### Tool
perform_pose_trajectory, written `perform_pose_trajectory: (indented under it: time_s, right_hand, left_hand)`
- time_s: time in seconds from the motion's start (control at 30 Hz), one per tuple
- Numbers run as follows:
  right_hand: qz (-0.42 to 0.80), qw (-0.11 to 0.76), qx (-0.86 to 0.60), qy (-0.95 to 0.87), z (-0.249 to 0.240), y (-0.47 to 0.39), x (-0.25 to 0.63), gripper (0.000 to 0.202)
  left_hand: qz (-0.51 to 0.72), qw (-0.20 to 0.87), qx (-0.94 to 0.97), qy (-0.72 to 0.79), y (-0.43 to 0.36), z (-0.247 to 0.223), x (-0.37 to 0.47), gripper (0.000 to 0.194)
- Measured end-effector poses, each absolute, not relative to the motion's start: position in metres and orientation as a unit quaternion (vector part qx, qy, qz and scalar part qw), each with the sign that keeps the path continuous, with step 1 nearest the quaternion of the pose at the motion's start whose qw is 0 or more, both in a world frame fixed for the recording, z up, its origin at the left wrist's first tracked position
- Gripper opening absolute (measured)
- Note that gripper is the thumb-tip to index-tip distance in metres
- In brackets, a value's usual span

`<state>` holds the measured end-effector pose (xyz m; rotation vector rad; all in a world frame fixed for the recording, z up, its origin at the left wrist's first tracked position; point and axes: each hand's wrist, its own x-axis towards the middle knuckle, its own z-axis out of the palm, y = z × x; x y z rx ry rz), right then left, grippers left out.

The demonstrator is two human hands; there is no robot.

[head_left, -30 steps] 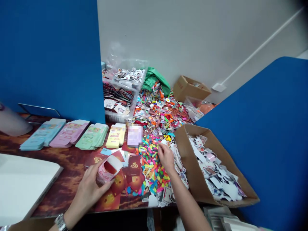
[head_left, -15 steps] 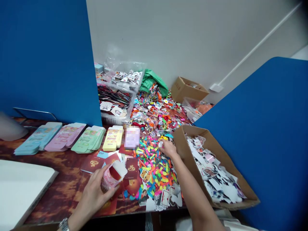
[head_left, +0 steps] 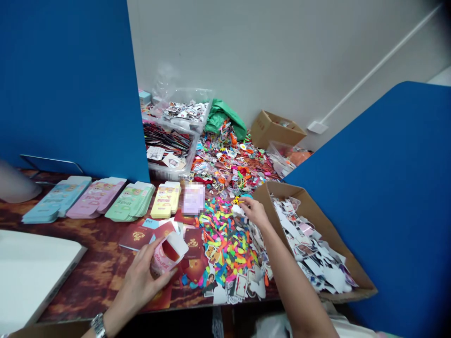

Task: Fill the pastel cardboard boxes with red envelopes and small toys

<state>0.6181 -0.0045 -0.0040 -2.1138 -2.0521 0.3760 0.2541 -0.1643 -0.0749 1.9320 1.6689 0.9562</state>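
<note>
My left hand point(head_left: 143, 272) is wrapped round a small pink carton point(head_left: 162, 263), its flap up and its open top facing me, a dark red piece inside. At the far edge of the pile of colourful balloons point(head_left: 225, 239), my right hand point(head_left: 255, 212) pinches at a small yellow trinket point(head_left: 237, 200). A white cut-out piece point(head_left: 238, 211) is just below these fingertips. Dark red printed cards point(head_left: 137, 237) lie around the carton. Stickers and photo cut-outs point(head_left: 241, 286) lie at the pile's near edge.
Stacks of flat blue point(head_left: 58, 199), purple point(head_left: 97, 199), green point(head_left: 130, 202) and yellow cartons point(head_left: 165, 201) line the left. An open cardboard box point(head_left: 366, 295) of cut-outs stands right. Behind are clear bins point(head_left: 192, 157) and mixed trinkets point(head_left: 229, 164). Blue partitions point(head_left: 70, 84) flank the table.
My right hand has shifted slightly up and right, its fingers now at the yellow trinket. The white piece that was at its fingertips is now below them. The left hand still holds the carton.
</note>
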Motion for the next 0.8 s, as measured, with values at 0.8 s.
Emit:
perform_pose_trajectory:
  time_s: [0.8]
  right_hand:
    - [0.244, 0.077, -0.509, -0.822, -0.027, -0.096, 0.546, 0.013]
  left_hand:
    - [0.341, 0.234, 0.694, 0.589, -0.167, -0.064, 0.258, 0.066]
